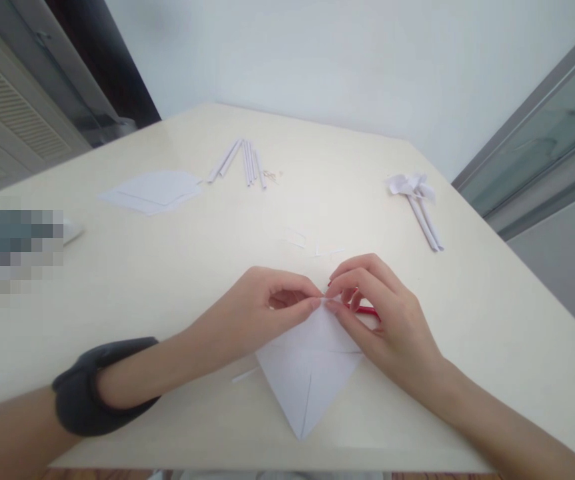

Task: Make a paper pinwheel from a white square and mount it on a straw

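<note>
Two hands pinch the top corner of the folded white paper square (pixel 310 370) at the desk's (pixel 117 280) near edge: left hand (pixel 262 310) and right hand (pixel 385 317) closed fingertip-to-fingertip. Best to align edges before creasing. Red-handled object (pixel 366 310) sits under right fingers.

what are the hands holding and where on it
Both the left hand and right hand pinch the folded white paper at its top corner.
</note>
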Demonstrator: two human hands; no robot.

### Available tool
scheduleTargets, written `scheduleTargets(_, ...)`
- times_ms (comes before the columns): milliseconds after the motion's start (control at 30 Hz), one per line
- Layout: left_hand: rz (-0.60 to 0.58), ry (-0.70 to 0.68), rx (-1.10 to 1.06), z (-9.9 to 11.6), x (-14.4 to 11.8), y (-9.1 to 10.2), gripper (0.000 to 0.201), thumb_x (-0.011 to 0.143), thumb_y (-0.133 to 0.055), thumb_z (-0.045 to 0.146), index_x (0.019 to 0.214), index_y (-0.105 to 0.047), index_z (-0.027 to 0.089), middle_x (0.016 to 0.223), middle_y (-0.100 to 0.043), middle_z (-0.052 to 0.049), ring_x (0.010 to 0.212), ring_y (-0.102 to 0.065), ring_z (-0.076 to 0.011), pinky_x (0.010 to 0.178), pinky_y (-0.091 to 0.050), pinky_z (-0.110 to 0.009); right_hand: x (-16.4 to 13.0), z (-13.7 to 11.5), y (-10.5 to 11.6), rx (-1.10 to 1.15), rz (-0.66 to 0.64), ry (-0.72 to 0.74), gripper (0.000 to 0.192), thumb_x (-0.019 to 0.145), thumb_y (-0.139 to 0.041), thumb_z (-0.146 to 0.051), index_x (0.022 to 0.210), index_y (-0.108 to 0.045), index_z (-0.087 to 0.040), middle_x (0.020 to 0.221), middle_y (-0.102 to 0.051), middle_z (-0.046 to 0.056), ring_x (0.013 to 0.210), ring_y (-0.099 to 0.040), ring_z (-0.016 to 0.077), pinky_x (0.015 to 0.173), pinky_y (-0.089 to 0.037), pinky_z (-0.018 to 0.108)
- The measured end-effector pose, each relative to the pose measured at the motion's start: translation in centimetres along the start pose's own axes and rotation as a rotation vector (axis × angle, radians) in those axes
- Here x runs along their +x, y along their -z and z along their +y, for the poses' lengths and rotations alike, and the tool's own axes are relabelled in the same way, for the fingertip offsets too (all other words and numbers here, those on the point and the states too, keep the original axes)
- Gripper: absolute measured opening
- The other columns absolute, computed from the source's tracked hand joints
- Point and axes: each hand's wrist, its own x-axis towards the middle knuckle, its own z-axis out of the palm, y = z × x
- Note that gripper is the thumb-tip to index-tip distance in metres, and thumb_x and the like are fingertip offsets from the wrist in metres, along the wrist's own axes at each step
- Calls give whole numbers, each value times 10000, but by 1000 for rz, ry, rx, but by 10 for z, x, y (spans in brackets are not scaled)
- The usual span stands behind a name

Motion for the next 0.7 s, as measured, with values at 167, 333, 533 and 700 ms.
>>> scheduleTargets(167, -6, 8, -39, -2, 0, -1, 227, 858, -496, 280, 802, -704, 207, 782, -694, 11, 741, -615, -159, 625, -453, -217, -2, -1, 0, -21, -1, 59, 173, 837, -537, -63, 927, -574, -205, 1002, -537, 26, 804, -542, 112, 612, -512, 229)
scheduleTargets(333, -42, 58, -162, -2, -1, -1, 210, 856, -504, 275, 813, -698, 207, 782, -678, 15, 723, -594, -143, 601, -438, -198, -5, -1, 3, -107, 67, 149, 156, 849, -537, -64, 920, -595, -190, 992, -571, 28, 843, -567, 113, 670, -485, 244)
scheduleTargets(533, -84, 86, -178, -1, -2, 0, 210, 853, -524, 285, 780, -690, 178, 735, -628, 6, 685, -544, -133, 585, -422, -209, -4, 2, 3, -178, 83, 223, 141, 845, -548, -78, 915, -621, -176, 985, -591, 44, 809, -566, 121, 590, -466, 246)
scheduleTargets(700, -72, 75, -209, -2, -1, 2, 206, 866, -532, 296, 789, -688, 186, 745, -637, 17, 696, -552, -114, 600, -427, -191, -4, 3, 4, -170, 91, 273, 193, 814, -574, -53, 955, -657, -157, 1033, -601, 59, 823, -575, 124, 650, -485, 257)
